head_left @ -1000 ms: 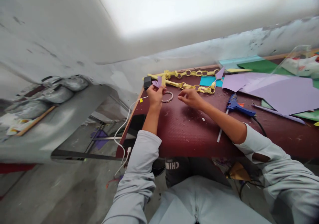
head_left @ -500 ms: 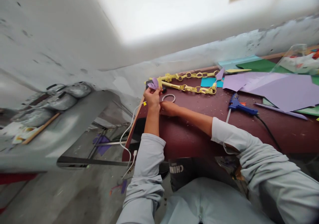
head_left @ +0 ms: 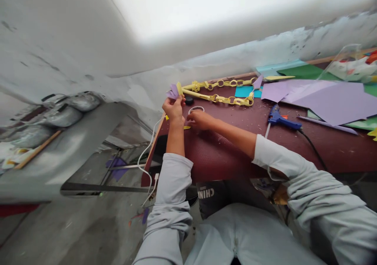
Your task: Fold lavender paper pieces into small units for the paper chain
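Paper piece point(head_left: 174, 91): small purple and yellow folded bits, pinched at the fingertips of my left hand point(head_left: 173, 109) and raised above the left edge of the counter.
Left hand: closed on the paper piece, wrist upright, sleeve drawn back from the forearm.
Right hand point(head_left: 198, 120): low on the counter just right of the left hand, fingers curled beside a thin white ring point(head_left: 196, 109). I cannot tell whether it grips anything.
Step in hand: I read it as the piece being held up and steadied while the right hand works at the surface by the ring.
What handling calls for: the paper is thin, so in my judgement it needs a light fingertip pinch and small, slow movements. A hard squeeze could crease it.
Beyond the hands: a yellow paper chain point(head_left: 219, 98) in two strands, one end close to the held piece. A small black object point(head_left: 189, 100) sits just behind the ring.
Right of the hands: a blue glue gun point(head_left: 278, 118) with a dark cord, then large purple sheets point(head_left: 324, 100), with a green sheet point(head_left: 306, 73) farther off.
Counter point(head_left: 235, 155): dark red, textured, strewn with paper scraps.
Left of the hands: a white cable point(head_left: 147, 151) hangs over the counter edge toward a grey floor point(head_left: 73, 225).
Room: a pale, scuffed wall point(head_left: 88, 41) behind the counter. The view blurs toward its edges.
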Demonstrator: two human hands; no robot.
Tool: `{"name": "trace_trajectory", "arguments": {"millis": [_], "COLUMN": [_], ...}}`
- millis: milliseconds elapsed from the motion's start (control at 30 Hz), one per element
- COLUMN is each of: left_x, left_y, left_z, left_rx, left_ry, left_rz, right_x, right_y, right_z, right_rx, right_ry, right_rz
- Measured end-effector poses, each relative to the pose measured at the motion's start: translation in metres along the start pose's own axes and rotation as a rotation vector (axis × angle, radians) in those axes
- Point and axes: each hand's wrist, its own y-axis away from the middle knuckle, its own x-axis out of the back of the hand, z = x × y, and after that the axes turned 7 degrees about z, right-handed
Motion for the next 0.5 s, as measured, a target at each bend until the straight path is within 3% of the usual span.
{"name": "trace_trajectory", "arguments": {"millis": [100, 200, 433, 500], "left_x": [0.002, 0.002, -0.013, -0.018], "left_y": [0.001, 0.001, 0.018, 0.030], "left_z": [0.000, -0.004, -0.020, -0.026], "left_rx": [0.016, 0.025, -0.005, -0.012], "left_ry": [-0.014, -0.025, -0.032, -0.058], "left_rz": [-0.020, -0.033, -0.176, -0.226], "right_x": [-0.019, -0.018, 0.054, 0.067], "right_y": [-0.017, -0.016, 0.045, 0.061], "right_z": [-0.014, -0.013, 0.043, 0.058], "right_rx": [-0.098, -0.161, -0.289, -0.320], "right_ry": [0.035, 0.028, -0.170, -0.416], "right_rz": [0.000, 0.027, 0.242, 0.386]}}
